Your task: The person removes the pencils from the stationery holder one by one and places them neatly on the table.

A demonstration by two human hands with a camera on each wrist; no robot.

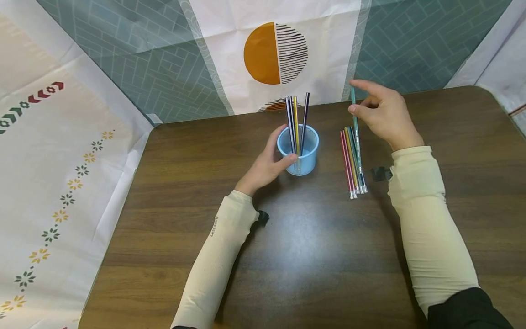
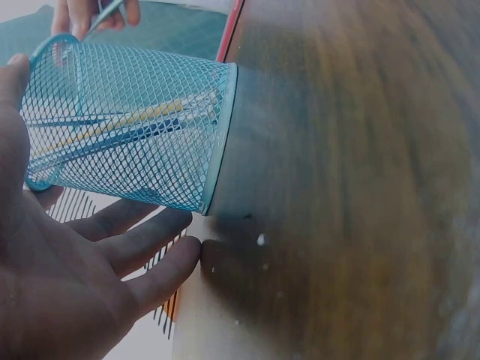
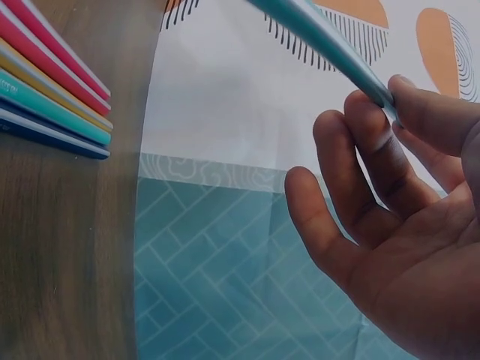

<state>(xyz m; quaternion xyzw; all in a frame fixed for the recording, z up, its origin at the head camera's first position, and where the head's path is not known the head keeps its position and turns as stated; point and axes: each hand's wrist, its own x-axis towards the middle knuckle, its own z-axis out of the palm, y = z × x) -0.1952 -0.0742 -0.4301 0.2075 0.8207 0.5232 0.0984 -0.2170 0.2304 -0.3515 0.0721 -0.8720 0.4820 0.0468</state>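
My left hand (image 1: 266, 165) holds a light blue mesh pencil cup (image 1: 309, 160), thumb at the front and fingers round the far left side. Several pencils (image 1: 295, 121), dark striped ones and a yellow one, stand in the cup, their lower ends visible through the mesh (image 2: 142, 180) in the left wrist view. To the right, my right hand (image 1: 386, 112) pinches a teal pencil (image 3: 330, 45) near its upper end, between thumb and fingers. That pencil slants above a row of red, yellow, green and dark blue pencils (image 1: 348, 155) lying side by side on the table.
The brown wooden table (image 1: 296, 256) ends at a back edge just behind the cup. Beyond it hangs a patterned cloth (image 1: 222, 45) in teal and white. Another white cloth (image 1: 98, 192) with flower motifs borders the table's left side.
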